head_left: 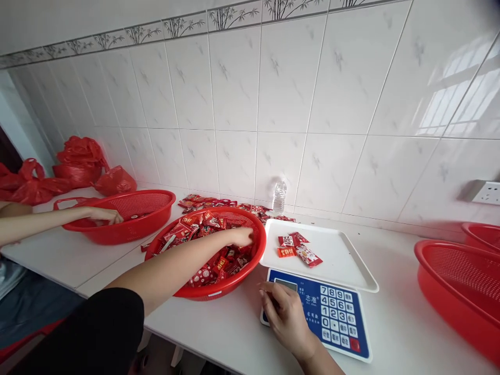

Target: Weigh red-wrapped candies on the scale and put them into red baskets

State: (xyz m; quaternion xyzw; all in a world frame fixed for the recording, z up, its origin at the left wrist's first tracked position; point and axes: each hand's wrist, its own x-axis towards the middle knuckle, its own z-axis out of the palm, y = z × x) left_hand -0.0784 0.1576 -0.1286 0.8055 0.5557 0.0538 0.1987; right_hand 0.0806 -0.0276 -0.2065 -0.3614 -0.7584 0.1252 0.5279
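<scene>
My left hand (pixel 242 237) reaches into a round red plastic basket (pixel 255 255), near its right side. Small red-wrapped snack packets (pixel 221 263) fill the basket; the fingertips are hidden, so I cannot tell if they grip one. Loosely curled, my right hand (pixel 284 315) hovers at or rests on the left part of a blue digital scale (pixel 312 307), with nothing visible in its fingers. On the scale's white tray (pixel 351 265) lie several packets, among them a larger patterned one (pixel 308 255) and a small orange-red one (pixel 286 252).
Another person's hand (pixel 103 214) is in a second red basket (pixel 156 203) to the left. Loose packets (pixel 207 200) and a clear plastic bottle (pixel 279 197) are along the tiled wall. Red plastic bags (pixel 80 159) sit far left; more red baskets (pixel 449 281) stand at right.
</scene>
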